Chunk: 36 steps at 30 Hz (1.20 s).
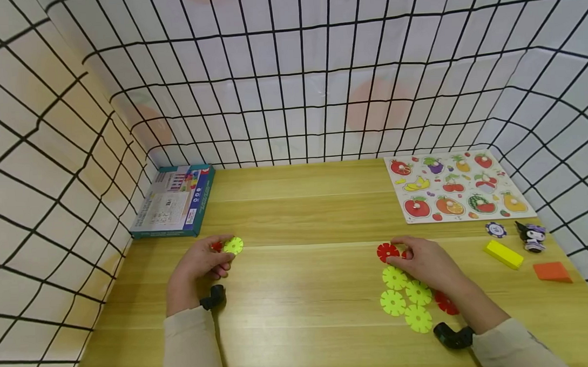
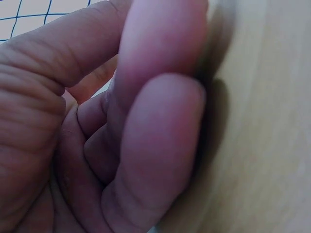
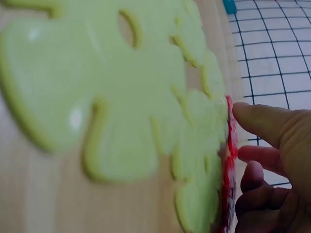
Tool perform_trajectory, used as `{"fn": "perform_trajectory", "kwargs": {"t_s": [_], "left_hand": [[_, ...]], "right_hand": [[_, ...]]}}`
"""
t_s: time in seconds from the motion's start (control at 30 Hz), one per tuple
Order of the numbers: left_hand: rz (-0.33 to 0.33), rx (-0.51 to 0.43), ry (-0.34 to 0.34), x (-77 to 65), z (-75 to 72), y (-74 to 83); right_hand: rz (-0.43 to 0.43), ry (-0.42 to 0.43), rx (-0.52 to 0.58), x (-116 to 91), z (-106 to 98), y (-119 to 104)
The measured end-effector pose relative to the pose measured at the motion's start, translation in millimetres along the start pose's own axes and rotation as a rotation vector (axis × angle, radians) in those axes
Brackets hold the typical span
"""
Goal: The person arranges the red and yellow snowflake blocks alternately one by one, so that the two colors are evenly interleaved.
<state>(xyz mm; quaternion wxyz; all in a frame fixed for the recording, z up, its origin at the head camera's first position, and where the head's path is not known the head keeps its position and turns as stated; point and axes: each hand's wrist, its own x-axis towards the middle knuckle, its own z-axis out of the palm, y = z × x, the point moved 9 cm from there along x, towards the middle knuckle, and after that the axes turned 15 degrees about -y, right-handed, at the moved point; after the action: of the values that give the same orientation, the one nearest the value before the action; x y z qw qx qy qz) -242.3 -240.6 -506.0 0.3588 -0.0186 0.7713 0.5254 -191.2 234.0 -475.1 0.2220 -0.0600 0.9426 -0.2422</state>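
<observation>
Wooden tabletop fenced by a gridded white wall on three sides. From the head view: left hand curled round a yellow-green disc and a red piece, lifted just off the wood, probably for slotting together; right hand pinching a red disc at the top of a cluster of loose yellow-green discs, kept close for easy picking. Between the hands, bare wood; box, fruit puzzle and small toys well apart near the edges. From the left wrist: only curled fingers beside wood, grasped pieces hidden. From the right wrist: fingertips touching the red disc's rim, blurred green discs in front.
</observation>
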Motion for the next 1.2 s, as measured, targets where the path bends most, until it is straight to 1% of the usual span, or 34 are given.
{"fn": "perform_trajectory", "kwargs": {"t_s": [0.17, 0.3, 0.47, 0.57, 0.6, 0.67, 0.77, 0.83, 0.87, 0.93, 1.0, 1.1, 1.2], "left_hand": [[0.006, 0.014, 0.004, 0.3, 1.2, 2.2], [0.005, 0.017, 0.012, -0.2, 1.3, 3.5], [0.006, 0.021, 0.003, 0.4, 2.1, 4.0], [0.002, 0.016, 0.001, 1.0, 1.7, 3.2], [-0.001, 0.014, 0.001, 1.2, 1.5, 2.6], [-0.008, 0.008, 0.002, 1.4, 1.1, 1.4], [-0.018, 0.0, 0.005, 1.3, 0.9, -0.4], [-0.018, 0.003, 0.009, 1.3, 0.7, -0.9], [-0.016, 0.004, 0.011, 1.2, 0.7, -0.9], [-0.014, 0.01, 0.01, 1.4, 0.7, -1.0], [-0.018, 0.006, 0.013, 1.7, 0.2, -1.7], [-0.023, 0.008, 0.01, 2.0, 0.3, -1.7], [-0.028, 0.007, 0.018, 1.4, 0.2, -1.3]], "right_hand": [[0.016, -0.009, 0.018, 4.0, -0.8, -3.4], [0.003, -0.013, 0.039, 7.4, -4.2, -6.3], [-0.044, 0.031, 0.027, 8.8, -8.3, -12.1], [-0.079, 0.068, 0.042, 8.2, -9.0, -17.7], [-0.09, 0.074, 0.064, 8.1, -8.6, -19.5], [-0.109, 0.06, 0.167, 8.6, -5.8, -22.8], [-0.137, 0.009, 0.382, 10.4, 1.6, -29.5], [-0.139, -0.027, 0.523, 12.5, 8.2, -34.6], [-0.143, -0.035, 0.564, 13.6, 10.8, -38.1], [-0.152, -0.041, 0.618, 16.2, 15.6, -45.8], [-0.155, -0.042, 0.645, 19.6, 20.6, -54.0], [-0.182, -0.051, 0.672, 25.1, 28.3, -68.9], [-0.223, -0.069, 0.676, 29.7, 37.0, -87.4]]}}
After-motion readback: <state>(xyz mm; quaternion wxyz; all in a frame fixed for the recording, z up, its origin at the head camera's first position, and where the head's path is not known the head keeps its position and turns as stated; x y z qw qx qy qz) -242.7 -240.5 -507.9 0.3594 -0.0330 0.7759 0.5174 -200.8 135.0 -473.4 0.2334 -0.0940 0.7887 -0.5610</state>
